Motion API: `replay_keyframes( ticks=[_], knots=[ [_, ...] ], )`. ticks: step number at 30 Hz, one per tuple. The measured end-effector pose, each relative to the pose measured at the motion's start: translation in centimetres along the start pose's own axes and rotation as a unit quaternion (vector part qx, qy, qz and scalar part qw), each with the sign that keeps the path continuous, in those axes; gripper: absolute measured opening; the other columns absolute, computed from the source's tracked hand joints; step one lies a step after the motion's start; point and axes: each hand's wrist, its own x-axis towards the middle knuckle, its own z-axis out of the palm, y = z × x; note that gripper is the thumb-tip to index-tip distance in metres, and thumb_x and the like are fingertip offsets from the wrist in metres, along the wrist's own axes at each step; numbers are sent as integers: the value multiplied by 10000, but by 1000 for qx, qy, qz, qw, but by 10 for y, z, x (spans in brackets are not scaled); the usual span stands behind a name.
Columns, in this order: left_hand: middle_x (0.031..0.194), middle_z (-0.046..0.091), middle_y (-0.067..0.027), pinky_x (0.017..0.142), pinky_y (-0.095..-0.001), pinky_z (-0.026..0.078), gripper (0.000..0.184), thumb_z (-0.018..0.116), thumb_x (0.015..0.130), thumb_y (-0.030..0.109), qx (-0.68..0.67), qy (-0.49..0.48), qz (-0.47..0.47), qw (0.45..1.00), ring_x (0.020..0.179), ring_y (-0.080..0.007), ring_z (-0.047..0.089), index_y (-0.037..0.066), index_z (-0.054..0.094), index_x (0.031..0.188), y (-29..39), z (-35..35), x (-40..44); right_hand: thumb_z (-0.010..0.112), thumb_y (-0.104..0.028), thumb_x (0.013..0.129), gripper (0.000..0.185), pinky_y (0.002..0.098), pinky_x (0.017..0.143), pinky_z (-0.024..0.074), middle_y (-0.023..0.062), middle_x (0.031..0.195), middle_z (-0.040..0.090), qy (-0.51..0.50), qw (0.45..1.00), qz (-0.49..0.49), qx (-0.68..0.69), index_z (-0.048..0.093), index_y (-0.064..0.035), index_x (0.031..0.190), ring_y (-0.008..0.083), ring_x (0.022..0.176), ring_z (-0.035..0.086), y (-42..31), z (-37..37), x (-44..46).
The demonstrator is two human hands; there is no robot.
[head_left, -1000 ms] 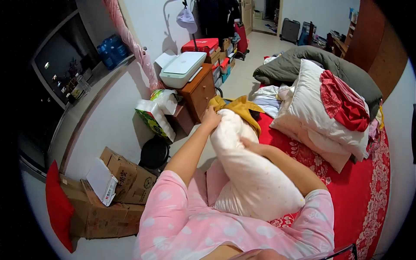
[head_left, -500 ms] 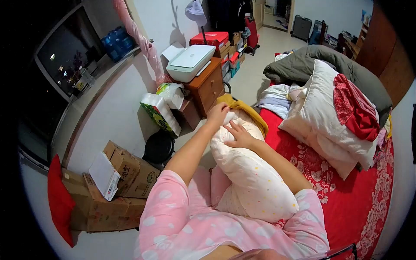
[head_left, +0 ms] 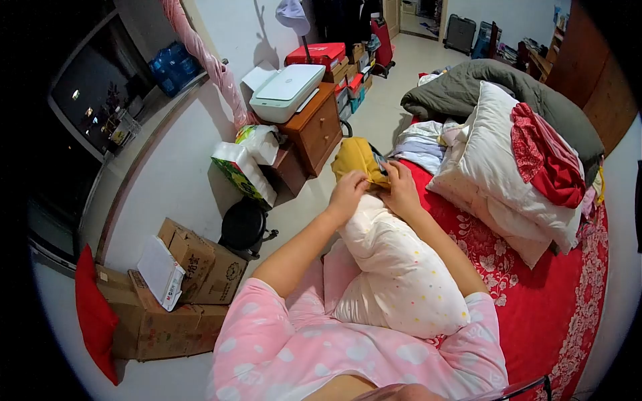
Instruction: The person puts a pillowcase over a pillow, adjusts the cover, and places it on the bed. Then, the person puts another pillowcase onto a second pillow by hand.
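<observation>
A white pillow with small coloured dots (head_left: 408, 274) lies across my lap, its far end pointing away from me. Over that far end sits a bunched mustard-yellow pillowcase (head_left: 354, 158) with a grey patch on its right side. My left hand (head_left: 349, 196) is closed on the pillowcase's near edge, fingertips pinching the cloth. On the other side, my right hand (head_left: 400, 190) grips the same edge with bent fingers. How far the pillow's end reaches inside the yellow cloth is hidden.
To the right is a bed with a red floral sheet (head_left: 528, 314), holding stacked white pillows (head_left: 488, 167), a red cloth (head_left: 548, 157) and a grey-green quilt (head_left: 521, 87). Left are cardboard boxes (head_left: 177, 327), a black stool (head_left: 243, 224) and a printer on a wooden cabinet (head_left: 321, 123).
Both hands have shifted to the pillowcase's edge; my right hand has left the pillow's surface and gripped the cloth. The yellow cloth now bunches over the pillow's far end.
</observation>
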Motion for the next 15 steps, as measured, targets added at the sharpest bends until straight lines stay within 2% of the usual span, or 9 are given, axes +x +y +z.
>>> replay_keyframes(
  ticks=[2, 4, 5, 8, 9, 10, 12, 13, 15],
  knots=[
    [909, 579, -140, 846, -388, 423, 149, 564, 873, 138, 27, -6, 22, 999, 928, -319, 549, 16, 574, 958, 15, 5, -11, 637, -47, 729, 295, 447, 854, 440, 188, 957, 611, 10, 1000, 4, 4, 584, -27, 1019, 375, 944, 561, 13, 13, -3],
    [908, 575, -125, 877, -414, 395, 151, 577, 859, 138, 93, -12, 49, 994, 947, -312, 539, 22, 564, 954, 24, 7, -26, 610, -18, 735, 261, 465, 850, 427, 204, 984, 606, -66, 992, 65, 81, 576, -29, 993, 398, 973, 547, 37, 21, -10],
    [1081, 550, -123, 977, -440, 343, 249, 624, 811, 101, 99, -16, 11, 995, 1094, -316, 491, 29, 557, 1040, 25, 7, -34, 591, -40, 768, 215, 458, 804, 445, 220, 957, 616, -59, 993, 76, 67, 587, -33, 983, 399, 959, 571, 40, 24, -14],
    [1271, 460, -120, 1033, -437, 316, 400, 655, 770, 96, 213, 157, 32, 964, 1228, -335, 401, 47, 544, 1151, 19, 18, -47, 593, -109, 805, 216, 446, 748, 471, 222, 930, 642, -170, 961, 168, 136, 624, -54, 1012, 391, 900, 611, 13, -1, -21],
    [1374, 364, -124, 1077, -443, 280, 437, 625, 770, 40, 209, 143, 7, 967, 1293, -358, 326, 57, 550, 1200, 6, 22, -51, 593, -158, 830, 225, 438, 734, 482, 222, 927, 648, -228, 949, 174, 132, 638, -69, 1032, 385, 874, 623, -6, -10, -20],
    [1370, 369, -125, 1084, -438, 277, 439, 615, 766, 12, 203, 133, 3, 970, 1291, -354, 330, 57, 554, 1198, -3, 23, -54, 594, -207, 855, 239, 430, 719, 492, 222, 924, 653, -284, 933, 180, 127, 651, -84, 1052, 380, 848, 636, -20, -15, -21],
    [1361, 379, -127, 1098, -429, 271, 451, 595, 757, -44, 189, 114, -5, 975, 1287, -345, 337, 55, 561, 1196, -17, 25, -60, 637, -319, 851, 333, 413, 750, 499, 212, 963, 662, -308, 926, 162, 145, 650, -84, 1087, 369, 886, 645, -12, 1, -31],
    [1270, 494, -148, 1018, -412, 363, 365, 529, 780, -29, 188, 156, 15, 970, 1207, -331, 445, 73, 611, 1120, -22, 26, -59, 651, -335, 840, 361, 414, 753, 499, 212, 966, 663, -315, 921, 177, 148, 642, -82, 1097, 372, 888, 645, -13, 0, -29],
    [1115, 571, -169, 930, -391, 425, 318, 494, 807, -14, 30, 175, -81, 981, 1084, -330, 533, 51, 604, 1098, -30, 23, -61, 727, -332, 770, 473, 430, 755, 499, 219, 959, 665, -319, 916, 206, 132, 602, -95, 1160, 389, 895, 642, -18, -5, -28]
  ],
)
